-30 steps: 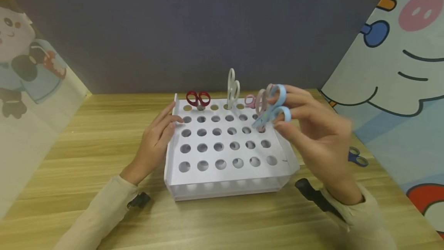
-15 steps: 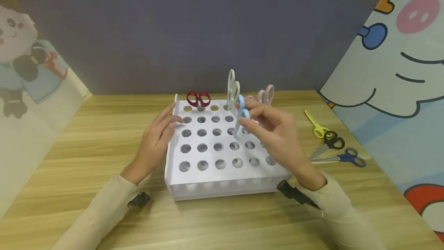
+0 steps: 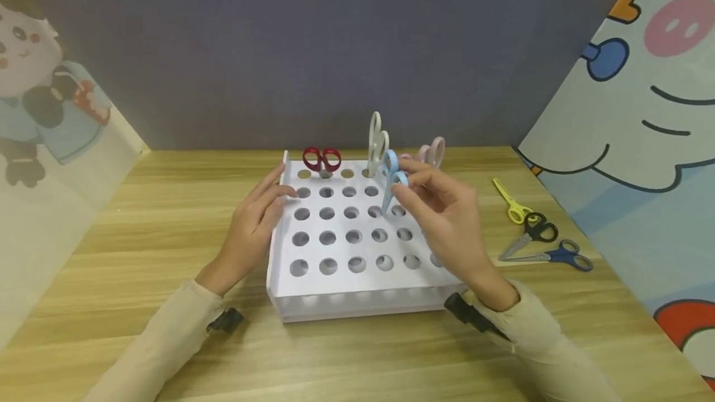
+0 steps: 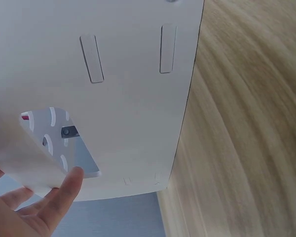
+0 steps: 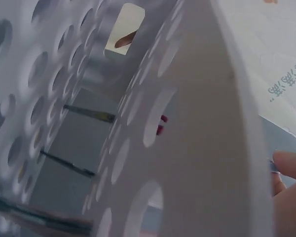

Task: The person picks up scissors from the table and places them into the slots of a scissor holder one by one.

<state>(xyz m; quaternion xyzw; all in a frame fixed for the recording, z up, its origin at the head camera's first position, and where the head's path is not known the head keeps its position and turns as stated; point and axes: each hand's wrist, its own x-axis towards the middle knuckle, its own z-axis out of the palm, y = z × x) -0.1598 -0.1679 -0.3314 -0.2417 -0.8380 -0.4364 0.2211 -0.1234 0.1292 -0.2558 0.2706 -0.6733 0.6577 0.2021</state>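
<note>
Scissors (image 3: 389, 190) of light-blue plastic with looped handles, pinched in the right hand (image 3: 455, 222), had moved leftward over the white, round-holed rack (image 3: 342, 283) and tipped more upright, pointing down at its holes; entry was unclear. The left hand (image 3: 251, 222), fingers loosely extended, touched the rack's left edge.

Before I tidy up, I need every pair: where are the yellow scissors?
In the head view, the yellow scissors lie right of the white rack, just beyond the black scissors.

Head view from above, forward-down; wrist views low, close beside the same rack (image 3: 341, 225)
</note>
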